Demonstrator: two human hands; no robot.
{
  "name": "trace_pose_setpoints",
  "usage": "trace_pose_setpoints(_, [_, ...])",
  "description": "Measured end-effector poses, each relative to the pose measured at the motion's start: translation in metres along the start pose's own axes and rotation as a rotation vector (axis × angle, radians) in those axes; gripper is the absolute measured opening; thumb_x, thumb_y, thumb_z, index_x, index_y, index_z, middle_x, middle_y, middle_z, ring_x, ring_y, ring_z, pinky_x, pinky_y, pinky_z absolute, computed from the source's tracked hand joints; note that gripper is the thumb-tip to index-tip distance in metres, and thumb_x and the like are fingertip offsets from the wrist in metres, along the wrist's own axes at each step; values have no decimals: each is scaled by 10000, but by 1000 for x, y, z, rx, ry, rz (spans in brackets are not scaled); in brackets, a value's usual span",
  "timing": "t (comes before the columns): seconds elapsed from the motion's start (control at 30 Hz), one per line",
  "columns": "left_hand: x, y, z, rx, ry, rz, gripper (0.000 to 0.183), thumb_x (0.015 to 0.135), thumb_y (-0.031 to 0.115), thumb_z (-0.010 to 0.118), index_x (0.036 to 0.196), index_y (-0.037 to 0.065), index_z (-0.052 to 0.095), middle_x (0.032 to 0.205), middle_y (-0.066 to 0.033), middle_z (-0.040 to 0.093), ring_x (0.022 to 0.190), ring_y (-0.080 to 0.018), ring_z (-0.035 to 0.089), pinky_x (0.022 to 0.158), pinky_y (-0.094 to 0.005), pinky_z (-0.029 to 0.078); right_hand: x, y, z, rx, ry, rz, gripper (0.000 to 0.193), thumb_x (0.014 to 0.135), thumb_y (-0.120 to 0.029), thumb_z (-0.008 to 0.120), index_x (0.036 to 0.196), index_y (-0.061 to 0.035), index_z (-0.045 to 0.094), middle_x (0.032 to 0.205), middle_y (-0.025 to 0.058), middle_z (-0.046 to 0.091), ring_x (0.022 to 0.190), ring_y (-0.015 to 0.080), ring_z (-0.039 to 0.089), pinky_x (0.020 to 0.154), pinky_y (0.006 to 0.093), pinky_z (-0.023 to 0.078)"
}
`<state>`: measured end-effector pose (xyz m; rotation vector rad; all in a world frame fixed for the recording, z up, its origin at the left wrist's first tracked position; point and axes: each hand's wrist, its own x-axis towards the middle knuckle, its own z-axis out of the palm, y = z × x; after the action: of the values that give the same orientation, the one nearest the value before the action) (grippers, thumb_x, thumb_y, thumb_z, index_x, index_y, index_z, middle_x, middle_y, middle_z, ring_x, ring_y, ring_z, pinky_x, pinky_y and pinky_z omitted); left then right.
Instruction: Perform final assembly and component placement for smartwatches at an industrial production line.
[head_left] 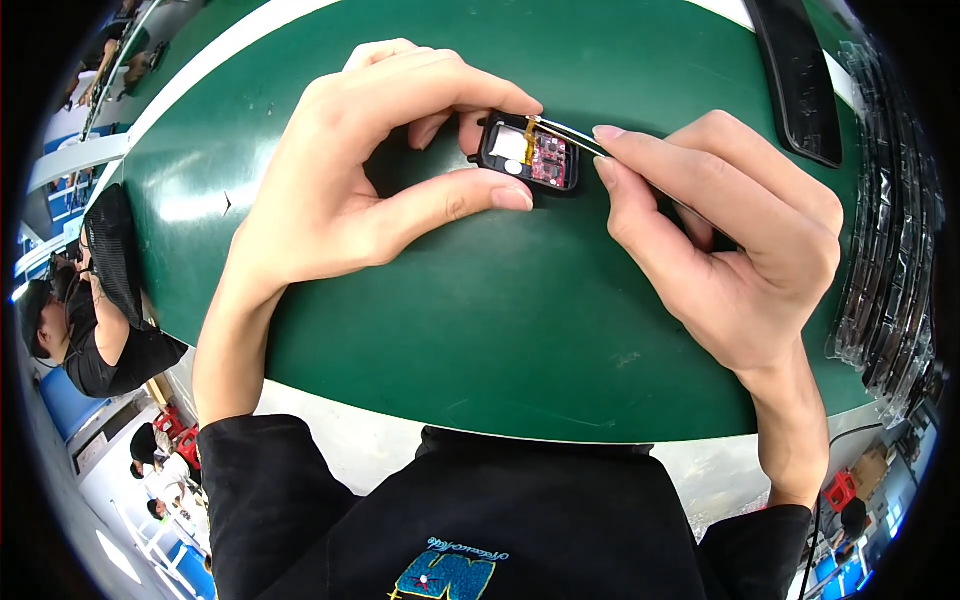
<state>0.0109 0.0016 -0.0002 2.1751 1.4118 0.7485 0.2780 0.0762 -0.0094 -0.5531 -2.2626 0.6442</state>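
Between the thumb and fingers of my left hand (350, 165) is a small black device casing (567, 180), its inside facing up. A red circuit board (551, 160), a whitish rectangular part and a strip of amber tape or flex cable show within it. My right hand (740, 220) pinches a pair of metal tweezers (575, 136) between thumb and forefinger. The tips of the tweezers reach the casing's upper edge, by the amber strip and close to my left forefinger. Whether they grip anything there is too small to tell.
A green tabletop (500, 330) lies under my hands. At the far right is a long black tray-like object (795, 80). Stacked clear-and-black plastic trays (885, 240) line the right edge. A person in black (105, 340) sits at the left, beside a black mesh object (112, 250).
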Motion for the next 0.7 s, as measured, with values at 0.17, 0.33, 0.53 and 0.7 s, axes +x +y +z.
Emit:
trace_pose_setpoints(0.17, [0, -7, -8, -75, -52, -16, 600, 715, 255, 935, 1233, -21, 810, 923, -52, 686, 803, -181, 478, 841, -344, 418, 0, 3, -3, 169, -57, 103, 194, 865, 111, 804, 1044, 45, 845, 733, 22, 669, 590, 33, 543, 524, 225, 349])
trace_pose_setpoints(0.33, [0, -6, -12, -135, -89, -63, 618, 749, 347, 917, 1225, -35, 813, 950, -48, 690, 825, -173, 468, 854, -352, 400, 3, 2, -7, 232, -102, 180, 159, 888, 80, 807, 1036, 40, 848, 719, 13, 662, 585, 28, 528, 523, 228, 324])
trace_pose_setpoints(0.53, [1, -6, -12, -99, -107, -37, 625, 764, 380, 920, 1228, -25, 816, 956, -43, 697, 830, -172, 463, 850, -342, 395, 2, 1, -5, 245, -99, 208, 144, 890, 62, 819, 1024, 28, 856, 699, 4, 646, 574, 26, 500, 517, 233, 293])
trace_pose_setpoints(0.7, [2, -6, -13, -76, -120, -27, 611, 769, 382, 917, 1225, -12, 820, 968, -48, 712, 830, -174, 465, 849, -337, 397, 2, 1, -4, 235, -96, 198, 145, 885, 59, 823, 1023, 29, 858, 692, 7, 644, 575, 29, 504, 517, 233, 298])
